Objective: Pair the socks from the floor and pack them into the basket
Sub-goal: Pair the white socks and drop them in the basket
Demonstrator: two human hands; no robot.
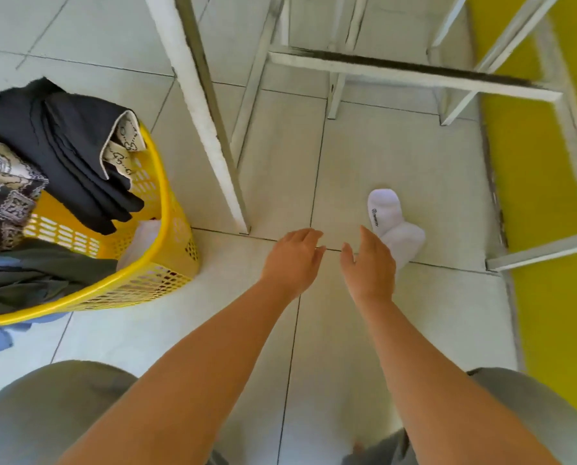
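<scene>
We are looking down at a pale tiled floor [364, 156], and it fills most of what we see. White metal frame legs [213, 122] stand on it up ahead, and a yellow strip [548, 196] runs down the right side. On our left sits the yellow basket [166, 229], already piled with dark clothes [65, 142], a patterned cloth [2, 196] and something white tucked against its wall. Both our arms reach out over the tiles. Our left hand [293, 260] is loose, fingers apart and a bit curled, holding nothing. Our right hand [372, 263] is the same, spread and empty. The thing we want is the white sock [392, 226], or maybe two laid together, we cannot tell. It lies flat on the floor just past our right hand, a little to the right, and the hand covers part of its near end. Its long side runs away from us, from the near right up to the far left, with a bend in the middle. Our right hand is much closer, so we think it should do the grabbing, and the basket waits far off to the left
</scene>
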